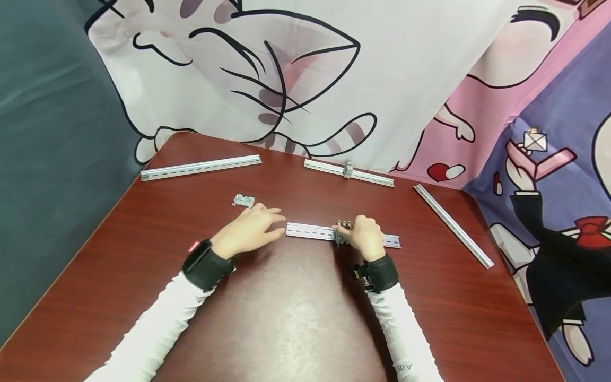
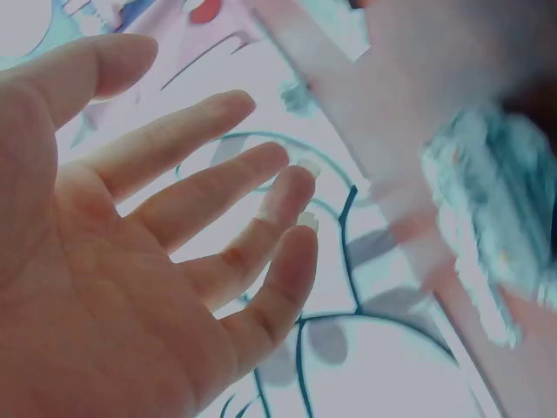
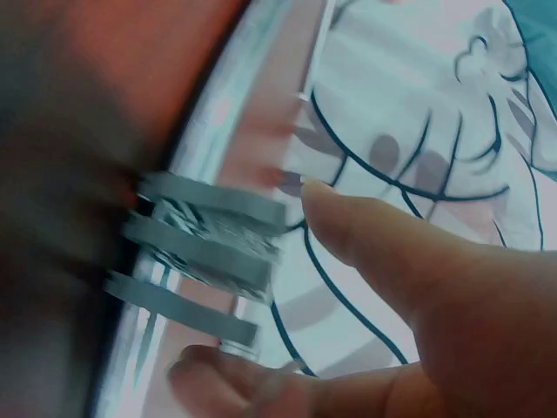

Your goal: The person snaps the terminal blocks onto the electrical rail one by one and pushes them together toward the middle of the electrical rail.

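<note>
The left hand (image 1: 248, 228) is spread and empty, near the loose block; the right hand (image 1: 367, 236) has thumb and finger bracketing the blocks on the middle rail, though I can't tell whether they pinch or merely touch. Under everything is the brown tabletop (image 1: 296, 318). Four rails lie on it: left rail (image 1: 200, 167), right rail (image 1: 453, 226), back rail (image 1: 324, 167) and middle rail (image 1: 310, 231). The middle rail carries apparently three blocks (image 3: 200, 252), one with a gap beside it. A small block (image 1: 348, 170) sits on the back rail; the loose block (image 1: 243, 200) lies beyond the left fingers.

A sideways shove by the right hand could tilt the blocks or slide the middle rail, since nothing visibly anchors it. A careless sweep of the left hand might knock the loose block away.
</note>
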Demonstrator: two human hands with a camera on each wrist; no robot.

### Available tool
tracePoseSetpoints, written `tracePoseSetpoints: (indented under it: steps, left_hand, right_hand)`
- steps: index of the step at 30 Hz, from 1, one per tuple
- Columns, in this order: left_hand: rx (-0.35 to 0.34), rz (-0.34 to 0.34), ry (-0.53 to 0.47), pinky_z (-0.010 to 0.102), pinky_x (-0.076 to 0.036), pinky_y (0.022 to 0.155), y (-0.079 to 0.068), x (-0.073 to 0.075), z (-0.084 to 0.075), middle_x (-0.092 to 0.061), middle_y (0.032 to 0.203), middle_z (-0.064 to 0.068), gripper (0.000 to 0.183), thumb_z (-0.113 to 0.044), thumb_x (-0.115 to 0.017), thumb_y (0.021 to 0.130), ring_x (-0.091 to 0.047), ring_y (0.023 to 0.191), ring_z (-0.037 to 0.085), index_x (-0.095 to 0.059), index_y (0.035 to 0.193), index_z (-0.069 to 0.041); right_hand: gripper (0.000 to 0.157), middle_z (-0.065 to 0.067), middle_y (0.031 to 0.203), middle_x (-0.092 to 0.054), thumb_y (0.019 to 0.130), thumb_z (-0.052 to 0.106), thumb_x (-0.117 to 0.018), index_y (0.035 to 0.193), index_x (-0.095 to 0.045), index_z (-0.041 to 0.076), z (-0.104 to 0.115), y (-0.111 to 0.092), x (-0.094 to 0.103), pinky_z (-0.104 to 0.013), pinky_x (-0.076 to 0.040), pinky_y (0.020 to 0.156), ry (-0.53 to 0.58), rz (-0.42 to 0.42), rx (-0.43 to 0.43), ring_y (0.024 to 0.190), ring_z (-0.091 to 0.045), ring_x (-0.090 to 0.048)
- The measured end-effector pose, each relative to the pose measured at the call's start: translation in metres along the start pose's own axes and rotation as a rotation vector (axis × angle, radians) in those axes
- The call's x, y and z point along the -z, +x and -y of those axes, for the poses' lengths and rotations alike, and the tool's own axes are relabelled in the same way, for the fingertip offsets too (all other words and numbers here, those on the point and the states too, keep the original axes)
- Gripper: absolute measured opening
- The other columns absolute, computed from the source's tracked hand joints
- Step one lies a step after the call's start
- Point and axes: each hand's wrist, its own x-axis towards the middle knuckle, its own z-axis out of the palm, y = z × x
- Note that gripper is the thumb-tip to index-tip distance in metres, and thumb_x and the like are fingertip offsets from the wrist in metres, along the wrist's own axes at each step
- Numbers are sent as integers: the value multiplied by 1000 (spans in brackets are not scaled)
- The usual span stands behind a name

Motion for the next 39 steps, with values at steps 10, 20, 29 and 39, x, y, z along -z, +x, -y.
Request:
tracePoseSetpoints:
  steps: [10,20,29,39]
  left_hand:
    - [-10,34,-134,59,-35,101,-46,24,18,-56,135,20,36,-26,-54,96,-47,125,40,-64,124,-6]
    - [34,10,-141,57,-40,97,-78,25,25,-57,134,22,36,-27,-58,95,-51,121,40,-65,124,-6]
    - [78,1,-175,56,-41,96,-100,16,33,-58,132,22,37,-28,-59,94,-52,120,40,-66,122,-5]
    - [131,-10,-191,55,-41,97,-118,-3,44,-61,129,20,36,-29,-59,94,-53,120,39,-67,120,-5]
  right_hand:
    - [42,-20,75,-67,74,32,-78,57,-46,11,8,6,-4,-47,-50,52,38,-33,-28,72,-39,-68]
    - [39,-8,68,-56,72,23,-73,54,-40,15,16,12,-9,-40,-43,49,33,-13,-38,69,-31,-63]
    - [33,-18,81,-67,70,23,-73,57,-45,13,12,21,-7,-46,-49,54,43,-8,-71,78,-37,-67]
    - [34,-17,82,-65,73,27,-75,61,-47,11,0,48,-4,-48,-51,63,78,3,-90,82,-38,-65]
